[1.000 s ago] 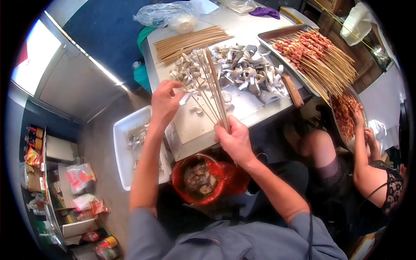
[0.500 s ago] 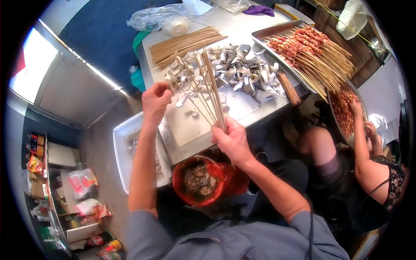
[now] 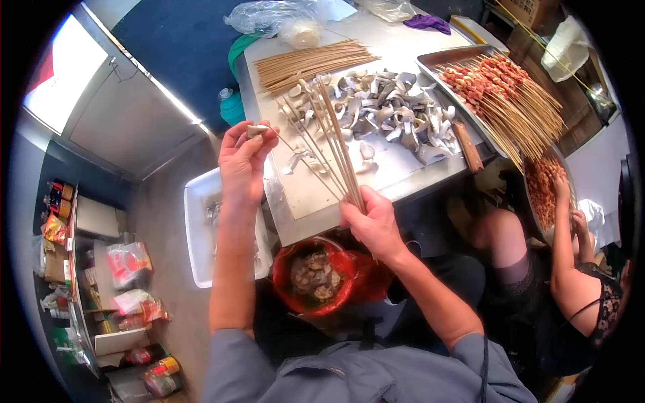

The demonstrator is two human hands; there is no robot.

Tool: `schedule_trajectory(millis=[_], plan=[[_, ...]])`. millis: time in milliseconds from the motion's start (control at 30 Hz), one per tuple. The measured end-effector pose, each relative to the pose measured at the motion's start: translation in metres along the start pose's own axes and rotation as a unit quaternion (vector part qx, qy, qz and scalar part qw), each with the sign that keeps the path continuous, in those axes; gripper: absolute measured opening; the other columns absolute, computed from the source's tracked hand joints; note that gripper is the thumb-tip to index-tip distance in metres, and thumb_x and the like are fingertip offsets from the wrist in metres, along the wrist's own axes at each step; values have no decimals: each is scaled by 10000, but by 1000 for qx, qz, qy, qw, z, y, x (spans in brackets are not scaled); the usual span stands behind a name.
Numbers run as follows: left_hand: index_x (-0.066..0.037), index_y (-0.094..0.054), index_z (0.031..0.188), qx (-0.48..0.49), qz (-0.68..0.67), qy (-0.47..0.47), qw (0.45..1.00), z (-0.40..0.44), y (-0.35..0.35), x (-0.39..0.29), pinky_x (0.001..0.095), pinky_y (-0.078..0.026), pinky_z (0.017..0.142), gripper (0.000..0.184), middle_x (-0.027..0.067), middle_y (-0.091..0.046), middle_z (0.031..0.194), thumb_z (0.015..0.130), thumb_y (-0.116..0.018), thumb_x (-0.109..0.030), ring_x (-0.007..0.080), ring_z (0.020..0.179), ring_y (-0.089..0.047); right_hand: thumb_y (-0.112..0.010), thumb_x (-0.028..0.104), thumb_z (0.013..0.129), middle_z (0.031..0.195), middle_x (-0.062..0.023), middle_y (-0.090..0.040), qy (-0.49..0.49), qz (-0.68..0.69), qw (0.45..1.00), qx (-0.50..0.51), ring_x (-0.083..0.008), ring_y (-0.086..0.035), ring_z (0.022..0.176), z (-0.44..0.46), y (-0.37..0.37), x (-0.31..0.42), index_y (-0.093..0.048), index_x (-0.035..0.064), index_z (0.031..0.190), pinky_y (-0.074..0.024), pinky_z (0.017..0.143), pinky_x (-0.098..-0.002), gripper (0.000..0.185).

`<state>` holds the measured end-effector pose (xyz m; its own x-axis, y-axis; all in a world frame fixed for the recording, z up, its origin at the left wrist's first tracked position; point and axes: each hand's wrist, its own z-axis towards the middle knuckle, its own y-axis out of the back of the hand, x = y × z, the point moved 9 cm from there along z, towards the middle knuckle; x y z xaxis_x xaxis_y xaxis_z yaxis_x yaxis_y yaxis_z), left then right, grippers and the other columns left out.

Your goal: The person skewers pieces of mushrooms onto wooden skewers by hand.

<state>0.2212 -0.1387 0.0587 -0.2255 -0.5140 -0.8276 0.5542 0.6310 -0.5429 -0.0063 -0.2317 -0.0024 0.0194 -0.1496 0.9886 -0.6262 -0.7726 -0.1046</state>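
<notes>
My right hand [image 3: 373, 221] is closed round the lower ends of a bundle of thin wooden skewers [image 3: 338, 144], which fan out up and to the left. My left hand [image 3: 243, 158] pinches a pale mushroom piece [image 3: 256, 130] between thumb and fingers, at the tip of one skewer leaning out from the bundle. Whether the skewer has gone through it, I cannot tell. Behind the bundle a heap of sliced grey-white mushrooms [image 3: 393, 107] lies on the table [image 3: 306, 198]. More loose skewers [image 3: 312, 62] lie in a pile at the far side.
A metal tray [image 3: 440, 62] of meat skewers stands at the right, by a wooden handle [image 3: 468, 148]. Below the table are a red-lined bucket [image 3: 277, 285] and a white tub [image 3: 196, 235]. On the right, another person's hand [image 3: 562, 188] is in a basin of meat [image 3: 543, 185].
The view has shifted, so the table sits further right. My left hand has turned, and the mushroom piece now shows in its fingers at a skewer's tip. My right hand still grips the skewers.
</notes>
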Motion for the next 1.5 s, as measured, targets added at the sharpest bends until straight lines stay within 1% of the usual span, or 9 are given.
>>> schedule_trajectory(millis=[167, 233, 433, 867, 1167, 1267, 1367, 1433, 1500], plan=[[-10, -540, 1070, 15, -33, 0, 999, -3, -9, -3, 381, -556, 897, 188, 218, -619, 1111, 888, -567, 27, 297, 964, -661, -599, 123, 854, 634, -55, -600, 49, -55, 997, -8, -103, -557, 601, -1, -1, 6, -560, -9, 796, -452, 572, -278, 149], [-14, -548, 1056, 18, -18, -29, 999, -2, -7, -8, 381, -553, 895, 158, 215, -624, 1111, 902, -582, -13, 284, 971, -658, -601, 129, 857, 614, -61, -586, 67, -72, 995, -15, -106, -545, 583, -3, -1, 11, -551, -13, 789, -446, 556, -288, 166], [0, -544, 1005, -50, -82, -18, 995, -3, 3, -6, 391, -549, 888, 85, 216, -638, 1061, 923, -548, -23, 302, 952, -661, -608, 137, 865, 597, -59, -570, 93, -107, 990, -16, -97, -521, 558, -3, -1, 10, -542, -11, 789, -428, 518, -291, 179], [-7, -541, 966, -60, -64, -58, 994, -8, 2, -9, 401, -556, 878, 62, 219, -650, 1034, 909, -564, -4, 313, 949, -666, -620, 135, 872, 567, -42, -557, 121, -99, 987, -29, -78, -510, 530, -5, -1, 13, -559, 0, 795, -420, 494, -278, 167], [-9, -557, 892, -65, -48, 0, 997, -10, 6, 5, 395, -552, 866, 38, 206, -666, 997, 884, -589, 10, 305, 924, -672, -624, 128, 869, 546, -38, -537, 133, -109, 985, -30, -75, -485, 504, -7, 0, 13, -562, 1, 785, -401, 475, -277, 164], [-44, -554, 852, -37, -29, 3, 999, -13, -2, 11, 438, -541, 911, 74, 174, -679, 985, 862, -617, -6, 337, 1018, -650, -623, 124, 865, 555, -42, -544, 123, -106, 986, -29, -79, -496, 513, -7, 1, 10, -564, 1, 786, -406, 484, -273, 158], [-55, -560, 834, 1, -7, 31, 1000, -18, -12, 22, 428, -526, 922, 73, 182, -680, 1003, 867, -612, -15, 319, 1025, -648, -615, 122, 864, 571, -37, -557, 104, -54, 993, -26, -75, -513, 543, -6, 2, 8, -566, 3, 788, -414, 502, -265, 150], [-70, -565, 813, 61, 32, 46, 997, -23, -26, 36, 416, -513, 924, 88, 190, -675, 1037, 876, -615, -33, 279, 1027, -644, -601, 116, 865, 605, -18, -571, 43, 7, 999, -3, -71, -512, 561, -4, 2, 4, -570, 11, 798, -408, 510, -247, 128], [-66, -575, 829, 63, -25, 112, 991, -33, -33, 53, 411, -525, 905, 71, 188, -666, 1070, 883, -616, -45, 263, 1012, -647, -593, 113, 867, 621, -10, -574, 17, 41, 999, 6, -69, -506, 560, -2, 4, 1, -570, 17, 809, -402, 508, -238, 115]])
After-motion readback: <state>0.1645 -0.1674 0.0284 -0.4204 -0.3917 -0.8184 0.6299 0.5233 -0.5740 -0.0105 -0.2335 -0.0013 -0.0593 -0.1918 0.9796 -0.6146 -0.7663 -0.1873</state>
